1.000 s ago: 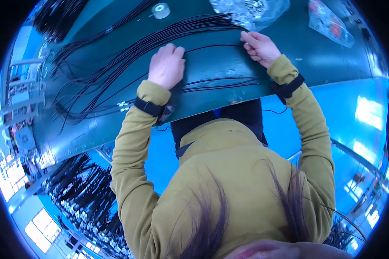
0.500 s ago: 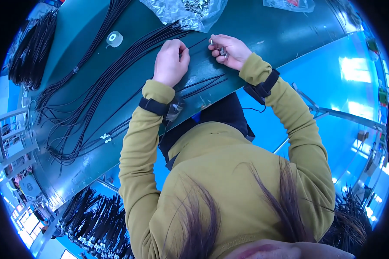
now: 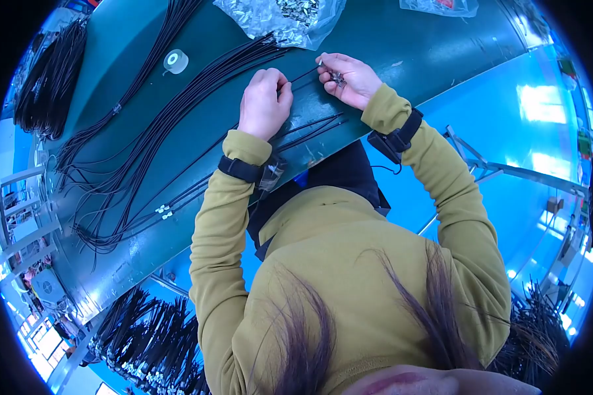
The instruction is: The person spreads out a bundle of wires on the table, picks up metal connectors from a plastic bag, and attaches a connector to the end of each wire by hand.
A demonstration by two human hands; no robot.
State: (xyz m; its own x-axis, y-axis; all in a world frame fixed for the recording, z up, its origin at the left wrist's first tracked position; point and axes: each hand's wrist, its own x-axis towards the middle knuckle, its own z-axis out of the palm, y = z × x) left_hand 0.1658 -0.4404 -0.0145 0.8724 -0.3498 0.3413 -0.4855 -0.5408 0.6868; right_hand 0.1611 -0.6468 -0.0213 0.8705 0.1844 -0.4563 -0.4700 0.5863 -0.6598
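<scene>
My left hand (image 3: pixel 265 102) is closed on a thin black cable (image 3: pixel 304 75), whose end sticks out toward my right hand. In my right hand (image 3: pixel 351 79), thumb and forefinger pinch a small metal piece right at the cable's tip; whether the two are joined is too small to tell. Several more small metal pieces (image 3: pixel 337 79) lie against the curled fingers of that hand. A long bundle of black cables (image 3: pixel 171 108) runs across the green table (image 3: pixel 428 46) beyond my left hand. A few cables (image 3: pixel 310 130) lie nearer my body, by the table's edge.
A clear plastic bag of small metal pieces (image 3: pixel 283 20) lies open at the far side. Left of it are a tape roll (image 3: pixel 175 61), a tied cable bundle (image 3: pixel 118 105) and a thick hanging bunch (image 3: pixel 49 79). Another bag (image 3: pixel 441 6) sits far right. More cables (image 3: pixel 145 336) hang below the table.
My left hand has shifted slightly right and nearer my body, and the cable end now reaches the fingertips of my right hand. The right hand has barely moved.
</scene>
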